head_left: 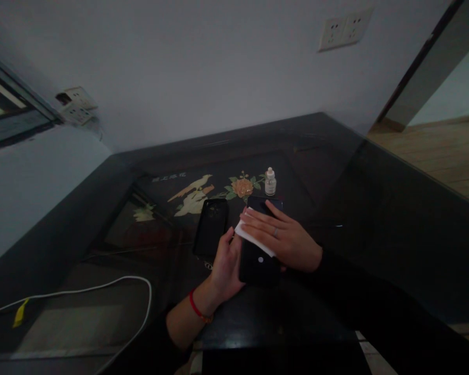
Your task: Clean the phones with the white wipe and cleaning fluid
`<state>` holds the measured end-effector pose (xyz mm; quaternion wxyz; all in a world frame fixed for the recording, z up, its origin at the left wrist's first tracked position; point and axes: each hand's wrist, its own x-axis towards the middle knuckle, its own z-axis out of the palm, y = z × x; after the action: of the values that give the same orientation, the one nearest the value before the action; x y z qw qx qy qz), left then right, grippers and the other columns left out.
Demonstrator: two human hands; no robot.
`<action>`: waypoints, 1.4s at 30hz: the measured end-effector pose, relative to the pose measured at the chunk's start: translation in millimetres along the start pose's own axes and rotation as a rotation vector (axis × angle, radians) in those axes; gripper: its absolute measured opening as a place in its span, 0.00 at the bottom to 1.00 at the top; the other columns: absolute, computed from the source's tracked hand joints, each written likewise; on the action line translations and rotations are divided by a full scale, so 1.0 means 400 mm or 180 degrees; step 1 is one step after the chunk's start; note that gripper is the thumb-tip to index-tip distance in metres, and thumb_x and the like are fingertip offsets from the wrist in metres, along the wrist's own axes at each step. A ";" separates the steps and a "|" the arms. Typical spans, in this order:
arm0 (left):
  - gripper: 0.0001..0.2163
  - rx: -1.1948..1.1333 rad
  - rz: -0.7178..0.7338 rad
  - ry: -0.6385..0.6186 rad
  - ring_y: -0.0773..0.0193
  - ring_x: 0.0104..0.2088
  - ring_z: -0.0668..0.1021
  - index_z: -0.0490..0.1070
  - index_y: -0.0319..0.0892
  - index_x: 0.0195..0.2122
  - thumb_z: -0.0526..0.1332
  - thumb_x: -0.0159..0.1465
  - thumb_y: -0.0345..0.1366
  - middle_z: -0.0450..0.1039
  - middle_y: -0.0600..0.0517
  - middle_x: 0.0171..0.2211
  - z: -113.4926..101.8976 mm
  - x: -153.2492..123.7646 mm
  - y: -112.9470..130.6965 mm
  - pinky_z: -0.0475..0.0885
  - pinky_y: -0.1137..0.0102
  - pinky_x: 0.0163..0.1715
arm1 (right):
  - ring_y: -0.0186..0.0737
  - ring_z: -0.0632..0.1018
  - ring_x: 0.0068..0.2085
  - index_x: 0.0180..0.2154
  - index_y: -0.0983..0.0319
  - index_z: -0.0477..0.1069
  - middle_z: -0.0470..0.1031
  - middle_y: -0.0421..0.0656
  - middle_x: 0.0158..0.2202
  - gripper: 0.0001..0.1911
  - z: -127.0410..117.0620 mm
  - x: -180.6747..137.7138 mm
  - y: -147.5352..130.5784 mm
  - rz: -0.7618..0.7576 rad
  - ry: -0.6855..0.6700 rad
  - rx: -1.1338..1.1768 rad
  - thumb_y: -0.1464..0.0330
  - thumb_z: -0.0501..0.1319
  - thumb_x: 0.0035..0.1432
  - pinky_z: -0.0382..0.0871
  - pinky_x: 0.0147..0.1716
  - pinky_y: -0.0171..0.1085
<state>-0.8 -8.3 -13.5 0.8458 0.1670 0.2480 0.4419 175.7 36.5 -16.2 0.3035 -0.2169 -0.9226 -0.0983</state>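
My left hand (227, 265) grips a dark phone (258, 271) along its left side, the thumb up at the edge and the other fingers mostly hidden under it. A small round light mark shows near the phone's lower end. Over the phone's middle, my right hand (283, 237) holds a folded white cloth (254, 240) down against the surface, its fingers laid across it. Whether that cloth is paper or fabric I cannot tell. Just left of the phone, a black phone case (211, 226) lies on the table. Beyond the phone stands a small white-capped bottle (270, 183).
The dark glossy table (336, 208) carries a printed flower-and-bird picture (195, 195). A white cable (101, 285) with a yellow tag (21, 313) curves across the left front. Wall sockets (346, 30) are at the upper right, with more sockets (78, 104) at the left.
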 end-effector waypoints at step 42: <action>0.25 0.0000 0.0468 0.0163 0.54 0.60 0.68 0.46 0.56 0.68 0.42 0.69 0.46 0.61 0.52 0.63 -0.001 0.015 0.034 0.59 0.54 0.60 | 0.42 0.64 0.64 0.59 0.63 0.63 0.67 0.47 0.60 0.21 0.006 -0.006 -0.021 -0.0314 -0.0106 0.0282 0.77 0.51 0.65 0.48 0.65 0.57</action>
<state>-7.1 4.4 -8.5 0.8044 0.1734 0.2566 0.5070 172.1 28.9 -19.9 0.2921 -0.1592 -0.9405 -0.0686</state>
